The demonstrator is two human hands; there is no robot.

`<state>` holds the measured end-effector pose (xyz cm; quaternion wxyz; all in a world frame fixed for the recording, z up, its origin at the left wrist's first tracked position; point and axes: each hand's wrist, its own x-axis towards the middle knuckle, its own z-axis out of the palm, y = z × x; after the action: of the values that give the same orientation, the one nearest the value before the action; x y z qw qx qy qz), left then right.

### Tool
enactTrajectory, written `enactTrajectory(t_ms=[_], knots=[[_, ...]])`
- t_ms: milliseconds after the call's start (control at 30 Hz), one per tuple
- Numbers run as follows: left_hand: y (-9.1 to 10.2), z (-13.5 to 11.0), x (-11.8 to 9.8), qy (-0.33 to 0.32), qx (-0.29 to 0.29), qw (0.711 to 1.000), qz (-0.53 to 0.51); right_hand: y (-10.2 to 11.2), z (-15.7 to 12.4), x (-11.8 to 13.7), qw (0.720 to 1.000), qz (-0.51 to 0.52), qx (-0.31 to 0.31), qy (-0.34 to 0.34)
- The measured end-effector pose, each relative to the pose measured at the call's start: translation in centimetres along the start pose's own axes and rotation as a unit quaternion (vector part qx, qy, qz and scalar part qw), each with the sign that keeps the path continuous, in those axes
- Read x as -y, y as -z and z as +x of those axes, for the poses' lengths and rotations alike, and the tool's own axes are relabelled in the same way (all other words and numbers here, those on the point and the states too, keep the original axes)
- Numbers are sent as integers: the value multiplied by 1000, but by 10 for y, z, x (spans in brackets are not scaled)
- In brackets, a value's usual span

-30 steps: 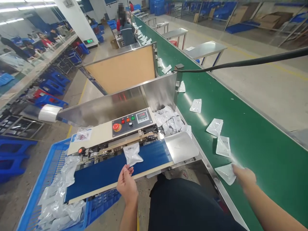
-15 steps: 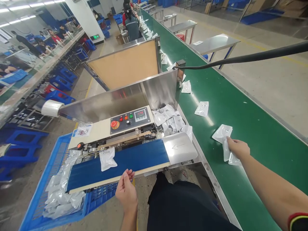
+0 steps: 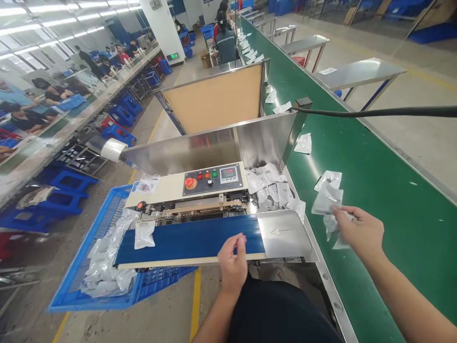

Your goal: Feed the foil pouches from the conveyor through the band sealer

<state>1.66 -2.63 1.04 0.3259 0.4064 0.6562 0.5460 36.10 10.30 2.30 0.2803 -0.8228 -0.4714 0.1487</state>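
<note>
While the right hand (image 3: 362,231) pinches glossy white pouches (image 3: 326,198) at the smooth green conveyor (image 3: 392,228), the left hand (image 3: 233,264) has shifted right along the blue belt (image 3: 200,237) since half a second ago. It's loosely curled, can't tell if thumb and fingertips touch. The lone crinkly pouch (image 3: 144,235) has ridden closer to the belt's left end. Shiny metal plate (image 3: 289,243) shows a left-pointing arrow; red digits on the display (image 3: 229,174) are too blurry, sorry.
</note>
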Motion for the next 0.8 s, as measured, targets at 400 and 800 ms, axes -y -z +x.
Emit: enactTrajectory(t_ms=[400,800], knots=[[-42,47,-7,35,143,984,-101,-28,-116,98,931,187,304,78],[-38,54,7,-22,211,970,-122,-24,-102,106,928,137,334,93]])
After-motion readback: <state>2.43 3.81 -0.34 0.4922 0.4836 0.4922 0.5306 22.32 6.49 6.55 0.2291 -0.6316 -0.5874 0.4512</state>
